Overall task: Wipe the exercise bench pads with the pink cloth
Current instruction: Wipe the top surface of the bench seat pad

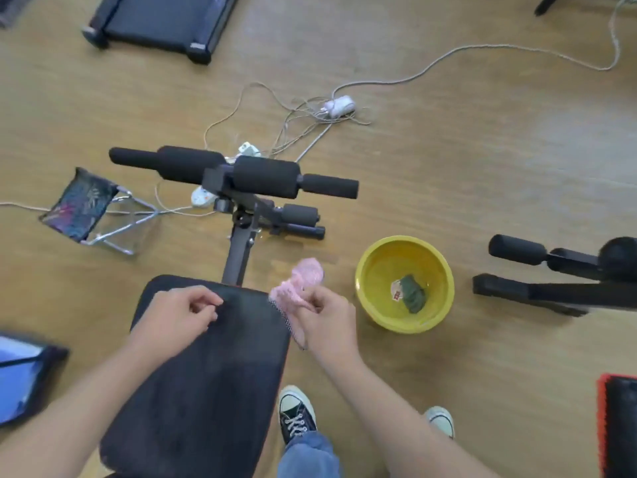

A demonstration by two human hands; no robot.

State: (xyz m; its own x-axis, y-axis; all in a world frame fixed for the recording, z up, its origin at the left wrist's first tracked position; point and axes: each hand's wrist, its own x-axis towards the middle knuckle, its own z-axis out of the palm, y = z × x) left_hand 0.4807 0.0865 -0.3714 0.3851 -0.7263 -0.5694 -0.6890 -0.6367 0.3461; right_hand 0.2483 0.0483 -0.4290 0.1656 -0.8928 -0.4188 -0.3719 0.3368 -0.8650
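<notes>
The black exercise bench pad [213, 374] stretches from the bottom of the view toward the middle, with foam rollers [265, 177] on the frame beyond it. My right hand [327, 322] grips the pink cloth [303, 281] just off the pad's far right corner; the cloth sticks up above my fingers and hangs below them. My left hand [182, 312] hovers over the pad's far left part, fingers loosely curled with nothing in them.
A yellow basin [368, 270] with water and a dark green cloth [413, 291] sits on the wooden floor to the right. Cables and a power strip [339, 105] lie beyond. A folding stool [82, 208] stands left, another bench frame [551, 284] right, a treadmill [162, 22] far back.
</notes>
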